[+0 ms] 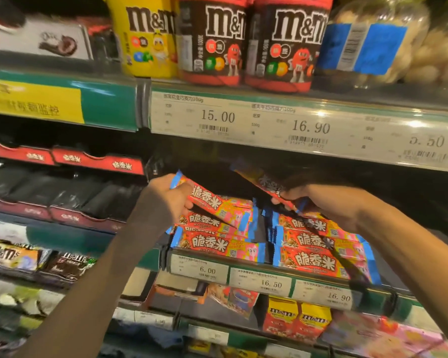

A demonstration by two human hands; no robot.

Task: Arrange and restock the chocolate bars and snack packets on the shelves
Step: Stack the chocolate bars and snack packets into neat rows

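Observation:
Two stacks of red chocolate bars with blue ends lie on the middle shelf: a left stack [212, 241] and a right stack [318, 254]. My left hand [166, 197] grips one red bar [210, 202] tilted above the left stack. My right hand [318, 202] grips another bar [267, 184] by its near end, raised at a slant over the right stack. A dark gap separates the two stacks.
M&M's tubs [282, 42] stand on the upper shelf above a price strip [295, 125]. Dark bars fill red display trays [88, 192] to the left. Small M&M's boxes [295, 321] and packets sit on the lower shelf. Price tags [259, 280] line the middle shelf edge.

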